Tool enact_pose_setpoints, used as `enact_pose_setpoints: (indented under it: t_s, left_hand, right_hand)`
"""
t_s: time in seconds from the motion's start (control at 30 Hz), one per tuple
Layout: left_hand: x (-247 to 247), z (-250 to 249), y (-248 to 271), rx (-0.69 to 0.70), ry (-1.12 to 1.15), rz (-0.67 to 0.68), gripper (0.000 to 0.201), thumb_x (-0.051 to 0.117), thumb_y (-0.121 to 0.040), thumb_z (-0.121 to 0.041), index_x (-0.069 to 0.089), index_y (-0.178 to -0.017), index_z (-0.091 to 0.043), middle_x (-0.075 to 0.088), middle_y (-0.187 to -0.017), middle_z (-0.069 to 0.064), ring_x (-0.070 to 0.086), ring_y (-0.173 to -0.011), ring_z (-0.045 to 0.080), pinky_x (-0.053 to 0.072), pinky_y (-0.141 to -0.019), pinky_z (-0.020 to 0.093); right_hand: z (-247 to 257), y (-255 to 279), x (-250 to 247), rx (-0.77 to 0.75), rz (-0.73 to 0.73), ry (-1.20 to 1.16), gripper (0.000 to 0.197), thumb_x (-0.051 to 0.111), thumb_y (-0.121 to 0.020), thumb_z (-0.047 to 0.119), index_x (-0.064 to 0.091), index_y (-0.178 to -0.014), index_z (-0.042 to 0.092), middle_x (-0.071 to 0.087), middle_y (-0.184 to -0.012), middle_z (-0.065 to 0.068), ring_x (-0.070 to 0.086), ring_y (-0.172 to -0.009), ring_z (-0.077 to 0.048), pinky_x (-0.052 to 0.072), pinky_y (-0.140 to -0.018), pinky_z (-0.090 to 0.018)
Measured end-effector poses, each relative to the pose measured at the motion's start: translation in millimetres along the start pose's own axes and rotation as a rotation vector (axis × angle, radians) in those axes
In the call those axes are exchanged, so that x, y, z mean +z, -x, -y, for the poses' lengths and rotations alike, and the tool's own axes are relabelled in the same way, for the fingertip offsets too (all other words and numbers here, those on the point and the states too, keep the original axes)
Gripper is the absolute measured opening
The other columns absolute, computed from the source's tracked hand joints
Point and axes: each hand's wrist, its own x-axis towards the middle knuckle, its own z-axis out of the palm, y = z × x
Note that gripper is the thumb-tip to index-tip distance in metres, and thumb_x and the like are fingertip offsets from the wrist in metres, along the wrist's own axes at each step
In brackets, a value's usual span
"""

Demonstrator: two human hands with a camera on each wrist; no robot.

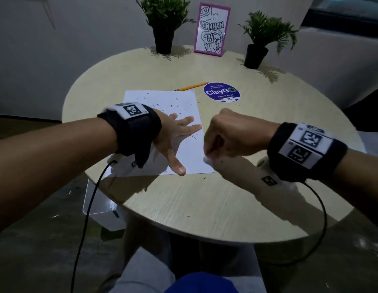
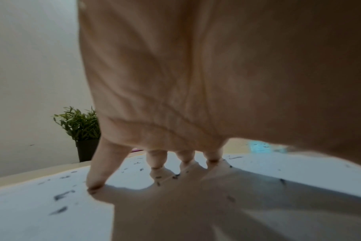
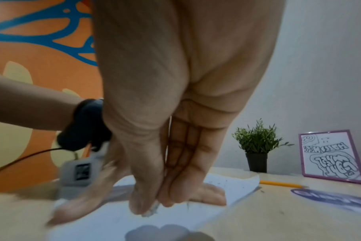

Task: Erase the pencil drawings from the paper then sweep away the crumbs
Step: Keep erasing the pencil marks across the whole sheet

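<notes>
Worktop (image 1: 205, 197): round, pale wood grain. Paper (image 1: 184, 111), white, lying flat near the middle, dotted with dark eraser crumbs (image 1: 173, 105); pencil drawings not discernible on it. Left hand (image 1: 173, 136) spread flat on the paper's near half, fingers straight and splayed, fingertips (image 2: 95, 185) pressing the sheet, thumb reaching toward the near edge; released, holding nothing. Right hand (image 1: 228, 134) clenched just beside the paper's right edge, thumb and fingers pinched around a small white eraser (image 1: 207, 160), only a corner peeking out below the fist, low over the sheet's near right corner; contact with the paper not clear. Further back: two potted plants (image 1: 164, 24), a pink-framed drawing (image 1: 212, 28) standing between them, a round purple sticker (image 1: 221, 92) and, just beside it past the paper's far edge, a yellow pencil (image 1: 191, 86).
</notes>
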Motion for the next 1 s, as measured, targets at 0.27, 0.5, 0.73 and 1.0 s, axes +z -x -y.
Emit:
enact_pose_setpoints:
  t_s: [0.27,0.5,0.73,1.0]
  left_hand:
    - [3,5,0,0.027,0.025,-0.021,0.14,0.069,-0.05,-0.087,-0.022,-0.15,-0.047,-0.03,-0.159,-0.019,-0.021,-0.15,0.026,0.008,-0.118,0.065]
    - [0,1,4,0.038,0.028,-0.028,0.128,0.07,-0.06,-0.081,-0.009,-0.154,-0.045,-0.021,-0.163,-0.016,-0.02,-0.15,0.026,0.01,-0.119,0.064]
    - [0,0,5,0.014,0.033,-0.012,0.132,0.071,-0.062,-0.079,-0.017,-0.153,-0.044,-0.026,-0.161,-0.013,-0.023,-0.15,0.027,0.004,-0.12,0.063]
    - [-2,26,16,0.097,0.242,-0.228,0.129,0.074,-0.065,-0.071,-0.016,-0.153,-0.045,-0.003,-0.166,-0.015,0.003,-0.153,0.015,0.012,-0.121,0.041]
  right_hand:
    - [3,-17,7,0.052,-0.068,0.031,0.009,0.077,-0.079,0.011,0.08,-0.087,0.015,0.075,-0.079,0.005,0.065,-0.072,-0.005,0.048,-0.065,-0.017]
    - [9,-29,2,0.046,-0.105,0.009,0.014,0.078,-0.081,0.009,0.081,-0.091,0.018,0.076,-0.081,0.005,0.068,-0.076,-0.004,0.054,-0.069,-0.019]
    - [18,-15,10,-0.027,0.009,-0.003,0.006,0.077,-0.084,0.016,0.078,-0.09,0.015,0.071,-0.075,0.014,0.061,-0.067,0.003,0.047,-0.063,-0.012]
    - [-31,-12,-29,0.141,-0.23,0.016,0.009,0.081,-0.083,0.026,0.081,-0.09,0.019,0.075,-0.076,0.008,0.064,-0.065,0.002,0.056,-0.071,-0.029]
